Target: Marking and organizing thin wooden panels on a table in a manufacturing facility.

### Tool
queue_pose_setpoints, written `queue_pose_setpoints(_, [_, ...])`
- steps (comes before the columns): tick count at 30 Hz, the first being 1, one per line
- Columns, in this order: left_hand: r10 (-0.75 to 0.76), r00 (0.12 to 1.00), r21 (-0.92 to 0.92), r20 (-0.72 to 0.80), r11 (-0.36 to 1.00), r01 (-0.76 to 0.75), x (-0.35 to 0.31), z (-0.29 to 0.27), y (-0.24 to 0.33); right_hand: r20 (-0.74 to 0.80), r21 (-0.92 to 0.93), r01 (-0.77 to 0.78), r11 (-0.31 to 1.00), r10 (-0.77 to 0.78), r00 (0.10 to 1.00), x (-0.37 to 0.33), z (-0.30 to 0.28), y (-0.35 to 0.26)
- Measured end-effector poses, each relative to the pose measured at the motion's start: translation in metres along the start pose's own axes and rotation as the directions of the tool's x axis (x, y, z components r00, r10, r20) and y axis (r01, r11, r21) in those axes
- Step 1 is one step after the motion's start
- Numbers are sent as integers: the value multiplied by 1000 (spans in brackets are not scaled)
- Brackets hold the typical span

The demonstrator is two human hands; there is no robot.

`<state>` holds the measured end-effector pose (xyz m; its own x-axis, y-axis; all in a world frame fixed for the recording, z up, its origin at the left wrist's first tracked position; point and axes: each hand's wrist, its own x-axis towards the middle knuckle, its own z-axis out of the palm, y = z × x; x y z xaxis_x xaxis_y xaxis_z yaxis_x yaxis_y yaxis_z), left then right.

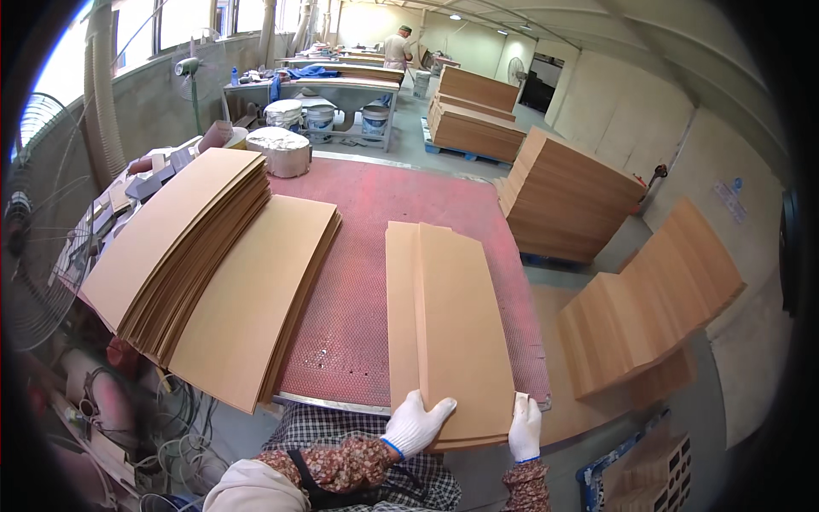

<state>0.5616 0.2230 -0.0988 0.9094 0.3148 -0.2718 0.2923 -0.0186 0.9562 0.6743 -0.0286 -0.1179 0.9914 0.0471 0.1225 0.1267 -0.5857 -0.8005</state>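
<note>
Overhanging the near edge of the red table (pixel 358 316) by its right corner, the overlapping tan boards (pixel 461 333) are gripped at their near end by the left hand (pixel 418 424) and right hand (pixel 525 427), seemingly being aligned, and shifting them calls for even, level support.

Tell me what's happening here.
A person in white gloves has the left hand and right hand on the near end of some thin tan boards lying on a red table. To their left sit a taller stack and a lower stack of similar boards. Farther back, another person stands near other tables.
</note>
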Motion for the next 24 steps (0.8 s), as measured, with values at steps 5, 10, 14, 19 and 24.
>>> queue_pose_setpoints(5, [-1, 974, 50, 228, 999, -11, -6, -7, -47, 3, 8, 97, 995, -97, 995, -18, -7, -5])
queue_pose_setpoints(10, [-124, 917, 50, 380, 992, 113, -21, -41, -19, 7, -69, 152, 986, -152, 988, -25, -12, -28])
queue_pose_setpoints(14, [-313, 774, 270, 550, 944, 190, -31, -65, -19, -38, -255, 58, 965, -70, 997, -29, 4, -25])
queue_pose_setpoints(19, [-502, 612, -27, 611, 760, 649, -39, -75, -21, -140, -130, 22, 991, -41, 989, -43, 18, -34])
queue_pose_setpoints(24, [-416, 593, -237, 689, 643, 728, -28, -86, -29, -118, -30, -130, 991, 126, 985, -64, 35, -48])
